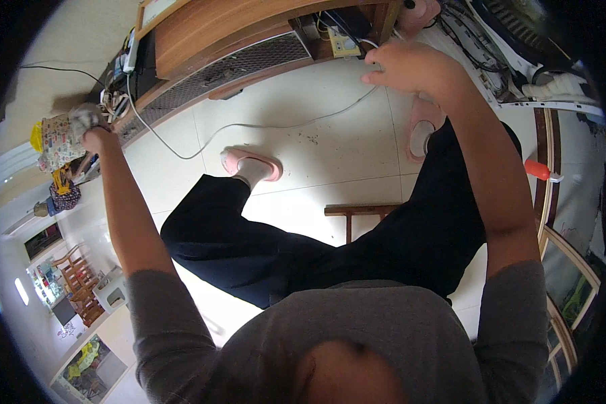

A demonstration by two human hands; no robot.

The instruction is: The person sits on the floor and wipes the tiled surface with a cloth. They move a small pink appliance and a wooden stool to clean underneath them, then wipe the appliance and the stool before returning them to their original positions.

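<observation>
My left hand (99, 140) reaches out at the far left, closed around a bunched grey-white cloth (87, 117) beside a patterned fabric bag (58, 141). My right hand (401, 68) is stretched forward at the upper right, thumb and fingers apart, with nothing seen in it. A pale power cable (262, 126) runs in curves over the tiled floor from a white power strip (130, 55) and passes near my right fingertips. Close to that hand, a yellowish socket block (344, 44) sits in an opening of a wooden cabinet (222, 30).
Pink slippers (270, 169) are on my feet. A wooden stool (361, 209) stands partly under my right leg. Dark specks lie on the floor. At the right are an open appliance with cables (490, 55), a red-handled tool (537, 169) and wooden frames (570, 252).
</observation>
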